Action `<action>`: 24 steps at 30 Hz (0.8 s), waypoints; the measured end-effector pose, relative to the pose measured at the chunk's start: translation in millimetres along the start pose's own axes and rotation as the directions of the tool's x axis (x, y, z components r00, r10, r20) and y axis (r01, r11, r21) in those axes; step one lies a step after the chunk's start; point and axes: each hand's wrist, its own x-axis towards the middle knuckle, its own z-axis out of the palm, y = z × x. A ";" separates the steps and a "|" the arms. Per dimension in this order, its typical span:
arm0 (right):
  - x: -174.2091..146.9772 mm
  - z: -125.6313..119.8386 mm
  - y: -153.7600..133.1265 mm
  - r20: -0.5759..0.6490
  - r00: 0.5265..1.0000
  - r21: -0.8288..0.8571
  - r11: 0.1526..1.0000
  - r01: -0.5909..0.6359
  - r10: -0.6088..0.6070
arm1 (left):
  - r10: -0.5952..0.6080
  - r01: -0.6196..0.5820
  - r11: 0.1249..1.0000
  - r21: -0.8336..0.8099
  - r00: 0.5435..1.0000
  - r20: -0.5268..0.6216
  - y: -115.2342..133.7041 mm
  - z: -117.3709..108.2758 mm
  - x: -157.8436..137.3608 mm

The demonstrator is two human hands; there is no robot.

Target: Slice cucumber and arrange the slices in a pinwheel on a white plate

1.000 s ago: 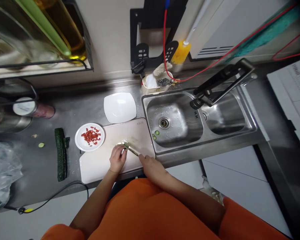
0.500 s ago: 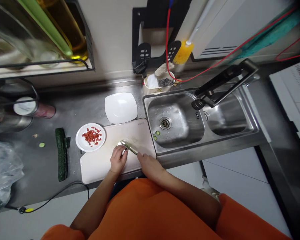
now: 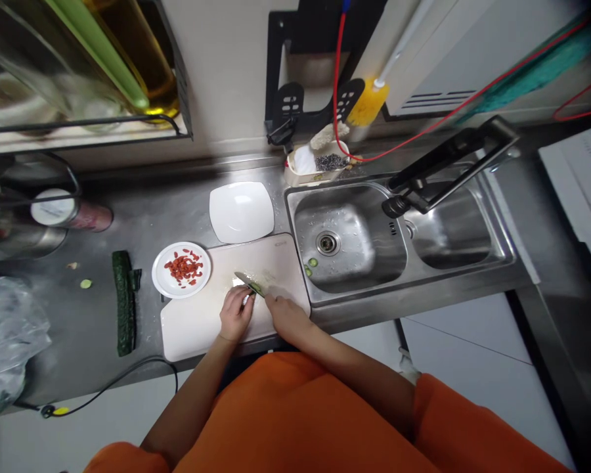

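Note:
On the white cutting board [image 3: 192, 328], my right hand [image 3: 286, 316] is wrapped round the handle of a kitchen knife [image 3: 243, 278]. Its blade points up and left, just beyond my left fingertips. My left hand [image 3: 235, 312] is curled against the board, its fingers on a small piece of cucumber that they mostly hide. A bit of green cucumber [image 3: 257, 288] shows beside the blade. A white plate of red berries [image 3: 183, 268], which look like goji berries, overlaps the board's left corner. Farther left lies a long dark green cucumber [image 3: 124, 305].
Behind the board sits a white square plate [image 3: 241, 211]. To the right is a steel double sink [image 3: 354, 279] with cucumber slices [image 3: 312, 263] inside and a black faucet [image 3: 438, 164] above. A plastic bag [image 3: 10, 341] and a cable [image 3: 113, 387] are at left.
The knife has tilted and moved slightly, so more of its blade shows above my left fingers. My right hand has shifted a little up and left. The whole view has drifted slightly.

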 end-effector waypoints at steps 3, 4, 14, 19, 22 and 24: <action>1.6 3.9 -0.5 -0.014 1.000 0.001 1.000 -0.015 0.015 | -0.004 0.004 1.000 0.004 1.000 0.010 0.9 -0.7 0.2; 1.5 5.0 -0.4 -0.019 1.000 0.001 1.000 -0.017 0.017 | -0.004 0.004 1.000 0.007 1.000 0.011 1.3 -0.9 0.2; -4.0 4.0 14.9 -0.013 0.998 0.054 0.997 -0.060 0.061 | 0.028 -0.028 1.000 0.012 1.000 -0.007 3.3 -1.5 0.1; -19.3 -0.7 15.2 -0.051 0.997 -0.009 0.998 -0.067 0.066 | 0.006 -0.006 0.999 0.036 1.000 0.002 2.5 -1.4 -1.8; -30.4 -1.3 11.4 -0.057 0.997 -0.051 0.997 -0.049 0.046 | 0.013 -0.013 0.999 0.043 1.000 -0.005 1.7 -1.3 -2.6; -36.2 -1.5 9.2 -0.050 0.998 -0.074 0.996 -0.050 0.047 | 0.019 -0.019 0.998 0.052 1.000 -0.007 1.6 -1.3 -2.7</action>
